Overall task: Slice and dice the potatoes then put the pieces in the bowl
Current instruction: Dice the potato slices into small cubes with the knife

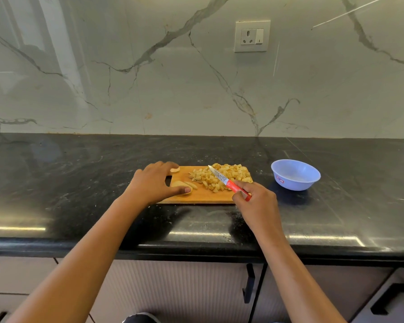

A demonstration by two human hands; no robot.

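Right hand (254,199) clamped on the red-handled steel knife (228,183), spread left hand (155,183) pressing the last pale potato slices (184,185) on the wooden board (201,197): these seemingly need dicing next, before the cubed potato heap (231,174) goes into the empty blue bowl (297,183).

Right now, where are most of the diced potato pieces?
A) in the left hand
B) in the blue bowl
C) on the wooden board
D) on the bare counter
C: the diced potato pieces sit heaped on the wooden board, next to the knife, while the blue bowl looks empty.
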